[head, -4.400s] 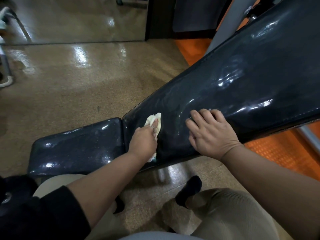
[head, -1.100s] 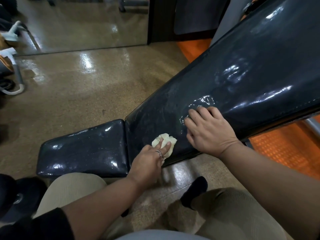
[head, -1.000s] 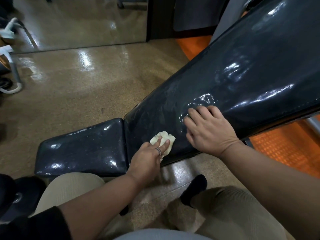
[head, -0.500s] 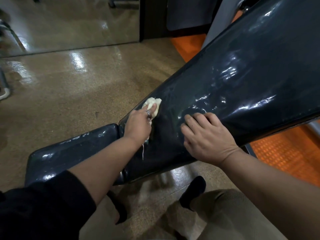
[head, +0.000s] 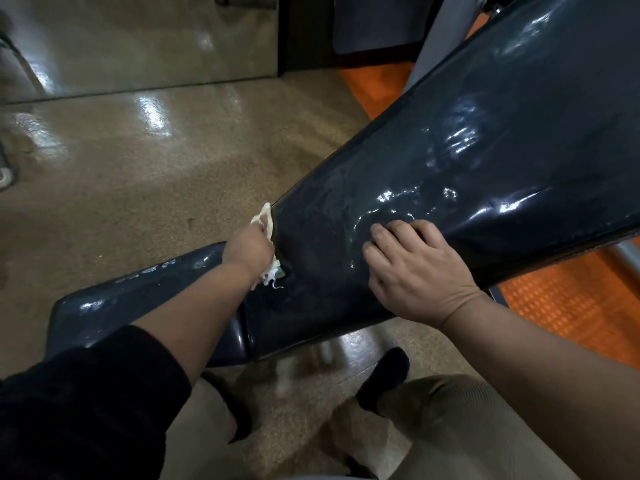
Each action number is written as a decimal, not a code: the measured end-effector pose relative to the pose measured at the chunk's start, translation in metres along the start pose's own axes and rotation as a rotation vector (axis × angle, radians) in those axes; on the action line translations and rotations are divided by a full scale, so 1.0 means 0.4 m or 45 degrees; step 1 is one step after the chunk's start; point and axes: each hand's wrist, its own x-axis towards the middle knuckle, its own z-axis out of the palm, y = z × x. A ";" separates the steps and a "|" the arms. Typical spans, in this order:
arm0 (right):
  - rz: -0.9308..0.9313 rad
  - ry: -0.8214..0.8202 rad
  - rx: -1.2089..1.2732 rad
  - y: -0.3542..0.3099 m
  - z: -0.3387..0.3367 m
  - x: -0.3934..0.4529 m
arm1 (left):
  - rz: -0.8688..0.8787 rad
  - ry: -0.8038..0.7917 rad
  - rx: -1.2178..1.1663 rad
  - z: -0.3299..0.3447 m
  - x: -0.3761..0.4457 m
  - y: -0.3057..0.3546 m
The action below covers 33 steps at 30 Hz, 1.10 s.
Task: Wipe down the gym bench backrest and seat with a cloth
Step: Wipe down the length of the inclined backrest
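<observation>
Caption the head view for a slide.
Left hand presses a pale cloth on the bench backrest's far edge; right hand braces flat on it.

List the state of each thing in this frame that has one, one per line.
backrest: inclined, glossy, wet-looking streaks.
seat: flat, left forearm crosses above it.
cloth: bunched, pressed at the backrest's far edge.
left hand: closed on the cloth.
right hand: flat on the backrest, empty.

Glossy dark navy backrest (head: 467, 188), cream cloth (head: 265, 218), orange dotted mat (head: 568, 306), speckled tan floor (head: 138, 202).
</observation>
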 end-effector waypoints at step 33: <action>-0.011 -0.035 -0.053 0.001 -0.002 0.000 | 0.306 0.099 -0.029 0.035 -0.066 -0.011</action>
